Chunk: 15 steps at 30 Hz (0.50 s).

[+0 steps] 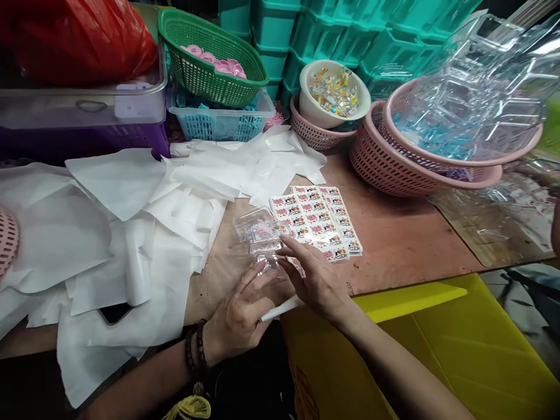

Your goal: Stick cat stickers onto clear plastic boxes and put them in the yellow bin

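Two hands down at the table edge, fingers half blurred behind glare on a clear plastic clamshell, so hard to tell lid from base. Left hand loosely curled under its near side, white strip pinched in the palm. Right hand spread, fingertips pressing on the clamshell's right edge. Just beyond, touching it, printed sticker sheets. Far right cut off, clear trays piled in a pink basket
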Motion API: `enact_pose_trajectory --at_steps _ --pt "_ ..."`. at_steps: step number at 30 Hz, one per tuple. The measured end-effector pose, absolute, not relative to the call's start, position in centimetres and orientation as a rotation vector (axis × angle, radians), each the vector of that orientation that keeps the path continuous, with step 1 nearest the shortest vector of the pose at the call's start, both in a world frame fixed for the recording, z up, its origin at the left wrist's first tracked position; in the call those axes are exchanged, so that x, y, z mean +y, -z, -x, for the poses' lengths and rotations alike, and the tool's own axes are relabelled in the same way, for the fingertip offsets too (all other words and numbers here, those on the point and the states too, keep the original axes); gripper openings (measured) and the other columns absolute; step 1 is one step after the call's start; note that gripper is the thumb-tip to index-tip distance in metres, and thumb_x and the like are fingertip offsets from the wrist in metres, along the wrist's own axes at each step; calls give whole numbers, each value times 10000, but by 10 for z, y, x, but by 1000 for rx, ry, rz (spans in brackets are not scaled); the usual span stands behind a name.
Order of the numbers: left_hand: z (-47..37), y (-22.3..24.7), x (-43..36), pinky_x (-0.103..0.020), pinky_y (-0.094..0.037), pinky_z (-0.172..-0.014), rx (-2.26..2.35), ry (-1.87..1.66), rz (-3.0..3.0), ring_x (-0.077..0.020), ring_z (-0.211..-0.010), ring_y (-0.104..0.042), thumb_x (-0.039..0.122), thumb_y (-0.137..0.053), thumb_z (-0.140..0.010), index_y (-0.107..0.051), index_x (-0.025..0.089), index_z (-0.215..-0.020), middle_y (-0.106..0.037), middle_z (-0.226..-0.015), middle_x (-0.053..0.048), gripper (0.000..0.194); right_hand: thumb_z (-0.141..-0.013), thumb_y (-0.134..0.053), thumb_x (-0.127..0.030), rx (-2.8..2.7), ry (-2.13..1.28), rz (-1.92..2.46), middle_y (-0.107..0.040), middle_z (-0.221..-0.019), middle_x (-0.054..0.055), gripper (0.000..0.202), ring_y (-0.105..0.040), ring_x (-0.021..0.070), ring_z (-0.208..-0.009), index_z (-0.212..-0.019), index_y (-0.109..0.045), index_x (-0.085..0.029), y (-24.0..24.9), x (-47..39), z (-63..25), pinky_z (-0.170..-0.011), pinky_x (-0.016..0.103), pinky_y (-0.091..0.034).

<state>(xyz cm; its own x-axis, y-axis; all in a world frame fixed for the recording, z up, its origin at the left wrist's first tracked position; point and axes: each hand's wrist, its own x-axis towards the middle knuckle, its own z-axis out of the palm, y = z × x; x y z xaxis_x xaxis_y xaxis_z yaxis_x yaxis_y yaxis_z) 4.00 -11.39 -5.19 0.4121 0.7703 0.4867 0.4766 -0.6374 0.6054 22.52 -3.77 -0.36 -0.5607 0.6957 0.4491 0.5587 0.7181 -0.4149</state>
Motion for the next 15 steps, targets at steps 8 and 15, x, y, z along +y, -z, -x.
enact_pose_trajectory --at_steps 8,15 --pt "-38 54 -116 -561 -335 -1190 1034 -1209 -2154 -370 -1501 -219 33 -625 -825 -708 161 -927 -203 -1640 -86 184 -890 -668 -319 -1802 -772 1172 -596 -1004 51 145 -599 179 -943 -1020 -678 -255 -33 -39 -238 -786 315 -545" --pt "-40 50 -115 -533 -297 -1208 1011 -1223 -2097 -364 -1499 -236 43 -654 -817 -716 150 -855 -72 -1677 -72 129 -782 -713 -562 -1591 -1682 1423 -622 -726 9 414 -528 94 -547 -823 -585 -171 -61 -19 -234 -421 199 -393"
